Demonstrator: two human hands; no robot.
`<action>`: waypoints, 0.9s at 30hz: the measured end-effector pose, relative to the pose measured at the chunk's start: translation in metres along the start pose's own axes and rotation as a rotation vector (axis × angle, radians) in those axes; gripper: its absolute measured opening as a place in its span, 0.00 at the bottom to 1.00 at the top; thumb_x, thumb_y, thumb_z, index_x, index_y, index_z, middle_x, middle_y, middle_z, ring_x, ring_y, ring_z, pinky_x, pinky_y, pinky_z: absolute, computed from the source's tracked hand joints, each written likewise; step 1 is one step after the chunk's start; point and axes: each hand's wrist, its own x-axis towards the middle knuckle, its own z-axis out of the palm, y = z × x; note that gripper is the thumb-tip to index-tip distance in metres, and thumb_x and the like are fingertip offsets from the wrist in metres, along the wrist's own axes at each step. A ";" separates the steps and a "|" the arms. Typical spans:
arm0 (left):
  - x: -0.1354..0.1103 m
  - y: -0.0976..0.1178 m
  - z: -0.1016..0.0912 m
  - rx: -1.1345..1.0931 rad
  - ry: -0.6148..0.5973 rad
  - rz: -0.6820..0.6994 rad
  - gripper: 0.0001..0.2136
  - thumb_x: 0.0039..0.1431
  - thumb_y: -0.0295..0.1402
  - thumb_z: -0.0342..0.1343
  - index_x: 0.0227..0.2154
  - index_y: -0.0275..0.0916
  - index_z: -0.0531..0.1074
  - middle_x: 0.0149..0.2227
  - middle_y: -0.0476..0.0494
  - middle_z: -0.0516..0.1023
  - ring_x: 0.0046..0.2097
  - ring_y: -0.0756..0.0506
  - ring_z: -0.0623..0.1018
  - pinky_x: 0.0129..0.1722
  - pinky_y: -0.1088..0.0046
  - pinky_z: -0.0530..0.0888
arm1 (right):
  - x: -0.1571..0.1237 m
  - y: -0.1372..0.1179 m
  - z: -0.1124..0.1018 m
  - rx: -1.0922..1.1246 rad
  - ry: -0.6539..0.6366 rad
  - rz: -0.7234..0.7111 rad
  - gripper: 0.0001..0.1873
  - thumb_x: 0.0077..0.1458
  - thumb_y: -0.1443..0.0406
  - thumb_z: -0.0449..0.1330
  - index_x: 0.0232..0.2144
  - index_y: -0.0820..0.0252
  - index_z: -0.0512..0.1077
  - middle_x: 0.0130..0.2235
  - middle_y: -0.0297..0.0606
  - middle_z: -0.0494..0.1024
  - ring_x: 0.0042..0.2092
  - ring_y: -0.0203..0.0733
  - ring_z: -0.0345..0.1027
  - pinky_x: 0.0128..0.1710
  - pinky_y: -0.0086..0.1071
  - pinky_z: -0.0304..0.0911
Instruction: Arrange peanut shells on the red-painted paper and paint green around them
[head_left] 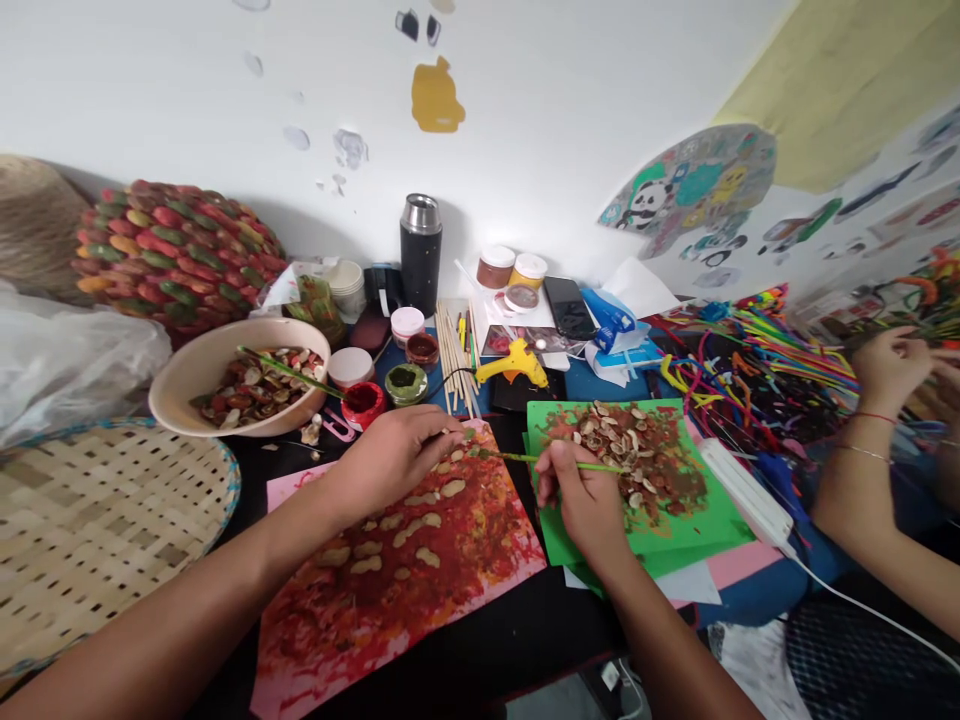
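Observation:
My left hand [401, 450] is closed in a pinch over the red-painted pink sheet. Between its fingertips is a small peanut shell [468, 435], partly covered by the fingers, with green on it. My right hand [581, 490] grips a green-handled paintbrush [517, 457], whose bristles reach close to the left fingertips; whether they touch the shell I cannot tell. Several unpainted peanut shells [416, 527] lie on the painted pink sheet [495, 565]. Under my right hand is a green sheet [559, 540] with brown paint and a heap of shell pieces [637, 450].
Behind the sheets stand a green paint jar [406, 384], a red paint jar [364, 404] and a yellow glue gun [517, 366]. A bowl of shells [169, 400] with another brush sits left, above a woven tray [112, 510]. At right are a power strip [742, 490] and another person's arm [851, 490].

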 end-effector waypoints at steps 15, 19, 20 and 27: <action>-0.003 0.000 0.001 0.006 0.003 0.007 0.15 0.79 0.39 0.51 0.44 0.41 0.82 0.41 0.44 0.86 0.42 0.45 0.85 0.46 0.71 0.79 | 0.002 -0.004 0.006 0.011 -0.025 0.000 0.34 0.67 0.35 0.60 0.29 0.57 0.77 0.20 0.31 0.71 0.20 0.37 0.68 0.21 0.28 0.59; -0.004 -0.001 0.002 0.014 0.016 0.031 0.15 0.79 0.38 0.51 0.43 0.40 0.82 0.41 0.43 0.86 0.42 0.45 0.85 0.46 0.71 0.79 | 0.002 -0.004 0.007 -0.006 -0.026 -0.002 0.34 0.67 0.35 0.61 0.28 0.57 0.77 0.19 0.30 0.71 0.20 0.37 0.67 0.21 0.29 0.60; -0.005 -0.002 0.003 0.014 0.018 0.038 0.15 0.79 0.37 0.51 0.44 0.41 0.82 0.41 0.43 0.86 0.42 0.45 0.85 0.45 0.71 0.79 | 0.003 -0.004 0.005 -0.014 -0.010 -0.005 0.34 0.67 0.35 0.61 0.28 0.57 0.77 0.19 0.31 0.71 0.20 0.37 0.67 0.22 0.29 0.61; -0.010 0.000 0.002 -0.028 0.063 0.022 0.13 0.78 0.37 0.53 0.44 0.41 0.83 0.43 0.43 0.87 0.43 0.45 0.86 0.46 0.71 0.79 | 0.002 -0.006 -0.002 0.008 0.031 -0.010 0.33 0.67 0.35 0.61 0.29 0.57 0.76 0.19 0.31 0.72 0.21 0.38 0.67 0.22 0.30 0.61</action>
